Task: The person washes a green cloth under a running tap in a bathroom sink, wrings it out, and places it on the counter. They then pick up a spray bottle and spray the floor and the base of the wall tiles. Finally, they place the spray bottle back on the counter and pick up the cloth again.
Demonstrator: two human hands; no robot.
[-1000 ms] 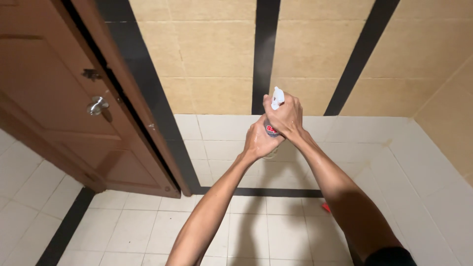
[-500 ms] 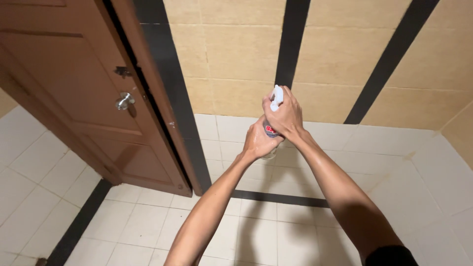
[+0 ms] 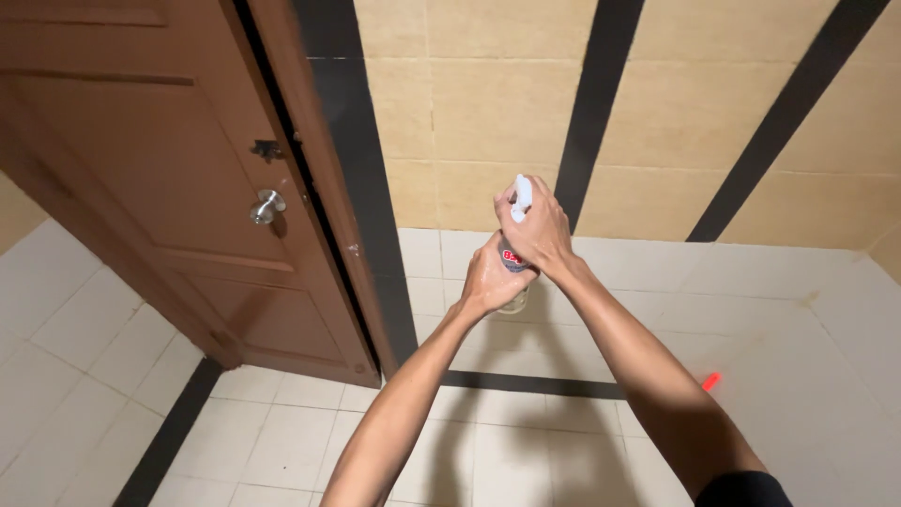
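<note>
Gripping small clear plastic spray bottle [image 3: 511, 272]: left hand [image 3: 486, 279] clamped on body, right hand [image 3: 537, 232] closed over white nozzle [image 3: 522, 194].

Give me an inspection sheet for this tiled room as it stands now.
Surface: white tiled floor crossed by black strips.
Job's things: a spray bottle with a white top, held upright in front of the wall.
Clutter: one small red object on the floor at right; too small to identify.
Hands: left hand wraps the bottle's body from below; right hand grips over the white top.
Cables: nothing seen.
Surroundings: brown wooden door with a metal knob at left; beige tiled wall with black stripes.
</note>
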